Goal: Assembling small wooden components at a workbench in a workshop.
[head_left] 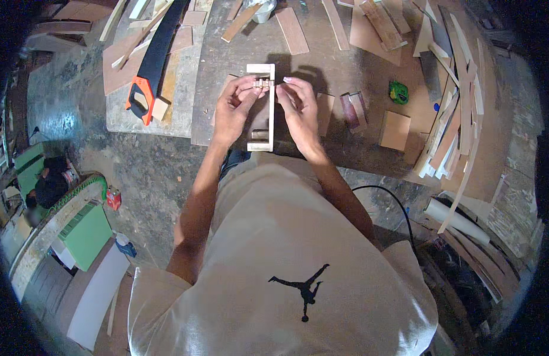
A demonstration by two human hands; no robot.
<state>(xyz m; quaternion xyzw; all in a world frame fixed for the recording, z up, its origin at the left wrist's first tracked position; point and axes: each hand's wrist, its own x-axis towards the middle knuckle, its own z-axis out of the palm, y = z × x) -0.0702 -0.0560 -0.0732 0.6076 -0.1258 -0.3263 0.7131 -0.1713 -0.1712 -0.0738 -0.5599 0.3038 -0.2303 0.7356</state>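
A small C-shaped frame of pale wood (271,115) is held over the near edge of the workbench, its long bar running away from me and its short end pieces pointing left. My left hand (231,115) is closed, pinching a small notched wooden piece (261,83) against the inside of the frame near its far end. On the other side of the bar, my right hand (301,113) has its fingers curled, with thumb and fingertips close to the wood. Whatever may be between those fingertips is too small to make out.
An orange-handled handsaw (142,98) lies on the left board. To the right are a green tape measure (398,92), a square wooden block (395,130) and a pile of wood strips (458,118). A white cup (263,12) stands at the back. A black cable (399,204) hangs below the bench.
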